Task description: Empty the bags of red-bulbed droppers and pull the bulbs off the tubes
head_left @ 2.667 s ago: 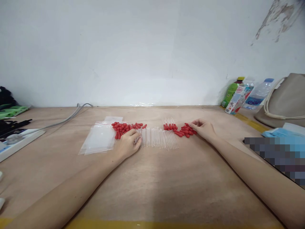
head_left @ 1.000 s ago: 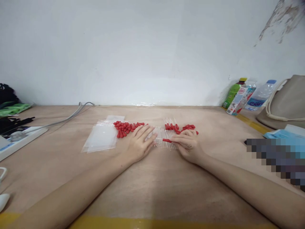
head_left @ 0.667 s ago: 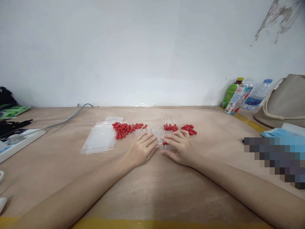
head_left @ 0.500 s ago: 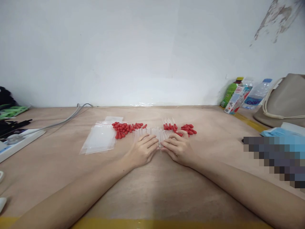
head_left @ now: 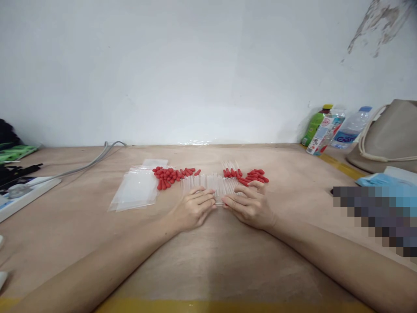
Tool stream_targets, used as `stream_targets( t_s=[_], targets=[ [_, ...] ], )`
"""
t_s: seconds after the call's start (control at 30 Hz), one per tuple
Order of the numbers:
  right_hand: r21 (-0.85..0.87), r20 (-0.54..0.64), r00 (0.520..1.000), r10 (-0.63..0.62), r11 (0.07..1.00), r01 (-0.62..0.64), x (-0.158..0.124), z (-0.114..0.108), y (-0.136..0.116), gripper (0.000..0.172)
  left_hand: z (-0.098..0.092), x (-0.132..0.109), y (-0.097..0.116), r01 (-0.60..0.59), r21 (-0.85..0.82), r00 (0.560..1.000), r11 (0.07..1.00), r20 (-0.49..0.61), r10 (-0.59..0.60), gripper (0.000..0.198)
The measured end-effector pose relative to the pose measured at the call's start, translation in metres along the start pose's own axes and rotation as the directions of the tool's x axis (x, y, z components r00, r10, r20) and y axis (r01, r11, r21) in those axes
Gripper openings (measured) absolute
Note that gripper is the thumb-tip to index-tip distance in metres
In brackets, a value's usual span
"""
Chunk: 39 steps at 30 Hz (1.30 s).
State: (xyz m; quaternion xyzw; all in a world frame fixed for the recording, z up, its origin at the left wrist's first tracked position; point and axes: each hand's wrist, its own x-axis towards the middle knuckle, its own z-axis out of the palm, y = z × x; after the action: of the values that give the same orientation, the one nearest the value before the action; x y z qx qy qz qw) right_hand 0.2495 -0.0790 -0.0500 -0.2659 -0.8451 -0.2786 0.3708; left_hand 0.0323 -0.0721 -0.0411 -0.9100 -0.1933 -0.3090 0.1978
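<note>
Clear thin tubes (head_left: 223, 184) lie side by side in a wide row on the table. My left hand (head_left: 197, 206) rests over the left part of the row, fingers stretched across the tubes and thumb near their front ends. My right hand (head_left: 249, 206) lies on the right part with its fingers apart and the index finger bent up. A narrow gap separates the two hands. Red dropper bulbs (head_left: 166, 176) are heaped behind the left hand. Several tapered droppers with red bulbs (head_left: 232, 172) point away from me, and more loose red bulbs (head_left: 257, 175) lie beside them.
Flat clear plastic bags (head_left: 135, 189) lie left of the bulbs. A grey cable (head_left: 94, 161) runs to a white power strip (head_left: 35, 191). Bottles (head_left: 350, 130), a beige bag (head_left: 391, 130) and a blue packet (head_left: 378, 180) stand or lie at the right. A wall closes the back.
My right hand has shifted slightly right and toward me, widening the gap between the hands and showing more of the tubes. My left hand has barely moved.
</note>
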Motion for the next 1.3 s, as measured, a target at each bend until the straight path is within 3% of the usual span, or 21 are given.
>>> stream_targets(
  t_s=[0.23,0.4,0.5,0.57,0.67,0.77,0.83,0.97,1.03,1.13,1.3],
  targets=[
    [-0.016,0.002,0.999,-0.040,0.999,0.040,-0.005,-0.003,0.004,0.020,-0.001,-0.003,-0.001,0.034,-0.075,0.999,0.997,0.019,-0.032,0.015],
    [0.038,0.059,0.998,0.018,0.999,-0.020,-0.008,-0.004,0.008,0.020,-0.002,-0.004,-0.001,0.048,-0.077,0.999,0.996,0.015,-0.047,0.017],
    [0.018,0.036,0.993,0.109,0.994,-0.109,-0.010,-0.004,0.018,0.015,-0.004,-0.009,-0.008,0.091,-0.068,0.995,0.994,-0.033,-0.093,0.016],
    [-0.002,-0.024,0.971,0.240,0.971,-0.240,-0.011,-0.005,0.031,0.012,-0.006,-0.013,-0.018,0.213,-0.048,0.971,0.976,-0.096,-0.217,0.015],
    [0.117,-0.069,0.895,0.442,0.894,-0.432,-0.010,-0.006,0.058,0.017,-0.011,-0.018,-0.035,0.467,-0.008,0.874,0.884,-0.146,-0.463,0.019],
    [0.226,-0.063,0.787,0.613,0.777,-0.587,-0.010,-0.006,0.087,0.025,-0.013,-0.016,-0.044,0.564,0.030,0.823,0.825,-0.096,-0.560,0.026],
    [0.207,-0.022,0.712,0.702,0.700,-0.684,-0.013,-0.005,0.106,0.027,-0.013,-0.010,-0.044,0.567,0.037,0.823,0.823,-0.061,-0.564,0.028],
    [0.200,0.034,0.444,0.895,0.429,-0.881,-0.026,-0.002,0.133,0.030,-0.008,0.008,-0.034,0.497,0.027,0.868,0.868,-0.010,-0.497,0.025],
    [0.233,0.113,0.361,0.926,0.329,-0.915,-0.034,0.002,0.141,0.026,-0.003,0.018,-0.027,0.430,0.041,0.902,0.902,0.021,-0.431,0.022],
    [0.292,0.212,0.313,0.926,0.246,-0.924,-0.043,0.010,0.144,0.023,0.010,0.033,-0.019,0.344,0.086,0.937,0.935,0.027,-0.347,0.017],
    [0.350,0.258,0.313,0.914,0.213,-0.912,-0.046,0.020,0.140,0.027,0.035,0.053,-0.008,0.193,0.129,0.974,0.973,0.096,-0.206,0.017]
  ],
)
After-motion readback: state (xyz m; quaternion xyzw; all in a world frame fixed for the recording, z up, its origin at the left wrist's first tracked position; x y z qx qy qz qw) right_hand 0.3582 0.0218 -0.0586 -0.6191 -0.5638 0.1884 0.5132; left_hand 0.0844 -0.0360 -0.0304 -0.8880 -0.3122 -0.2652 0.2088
